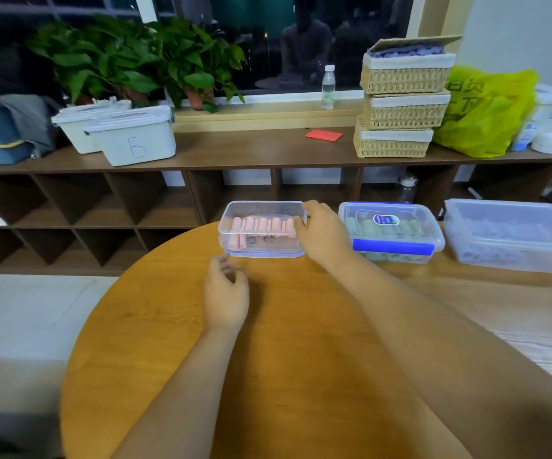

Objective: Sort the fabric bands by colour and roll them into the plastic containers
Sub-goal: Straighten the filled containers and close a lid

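Steadying item one: clear rectangular plastic container [263, 247], lidless, at the far edge of the round wooden worktop [268, 359]. Contents: pink rolled fabric bands [261, 225], a row side by side along the far wall and one or two more towards the near left corner; room remains in the near half. What looks like its blue-rimmed lid [264, 254] lies beneath it.

Right hand [322, 231]: grasping the container's right end, fingers hooked over the rim. Left hand [226, 293]: released, loosely curled, holding nothing, hovering over the worktop just near of the container.

Item two: clear plastic container with blue clips [410, 223], lidded, green rolls inside, just right of my right hand. Item three: larger clear plastic tub [512, 233], far right, pale purple rolls inside.

Handling note, my judgement: no loose bands show on the worktop, so sorting looks nearly done. I should grip evenly so the light box does not tip and spill its rolls, bring the left hand to the opposite end, then free the lid and close it squarely.
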Motion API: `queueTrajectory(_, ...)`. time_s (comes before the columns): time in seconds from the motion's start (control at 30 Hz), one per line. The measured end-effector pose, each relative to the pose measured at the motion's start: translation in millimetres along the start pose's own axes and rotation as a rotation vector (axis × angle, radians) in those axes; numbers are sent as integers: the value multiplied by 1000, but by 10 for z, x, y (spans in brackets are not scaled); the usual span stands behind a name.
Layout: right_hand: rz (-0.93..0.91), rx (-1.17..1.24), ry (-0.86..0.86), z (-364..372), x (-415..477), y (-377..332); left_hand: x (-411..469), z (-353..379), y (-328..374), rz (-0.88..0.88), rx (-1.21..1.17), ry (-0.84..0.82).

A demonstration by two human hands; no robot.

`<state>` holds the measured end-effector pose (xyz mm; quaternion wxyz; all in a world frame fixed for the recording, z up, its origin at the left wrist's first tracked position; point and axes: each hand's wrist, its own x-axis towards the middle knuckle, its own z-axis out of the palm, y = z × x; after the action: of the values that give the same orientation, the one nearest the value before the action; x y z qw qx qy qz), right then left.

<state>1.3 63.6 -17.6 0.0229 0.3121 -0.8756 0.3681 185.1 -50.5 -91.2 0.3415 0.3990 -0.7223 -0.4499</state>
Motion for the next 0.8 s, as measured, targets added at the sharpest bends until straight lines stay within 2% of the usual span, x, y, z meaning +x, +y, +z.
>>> queueTrajectory(0.13,414,108,-220,257,270,22,15,-31,-3,-17,-123,44)
queueTrajectory(0.2,484,168,-269,297,286,62,15,-48,10,-27,-169,48)
queueTrajectory(0.27,468,192,-267,281,260,67,10,-73,15,-43,-252,83)
queueTrajectory(0.4,384,244,-220,159,90,85,95,-194,-52,-178,-617,151)
queueTrajectory(0.47,341,278,-236,51,-48,87,183,-302,-94,-235,-702,167)
queueTrajectory(0.63,226,267,-316,-93,-518,132,251,-664,-230,-242,-718,170)
queueTrajectory(0.8,194,269,-402,-69,-875,120,127,-791,-223,-184,-593,22)
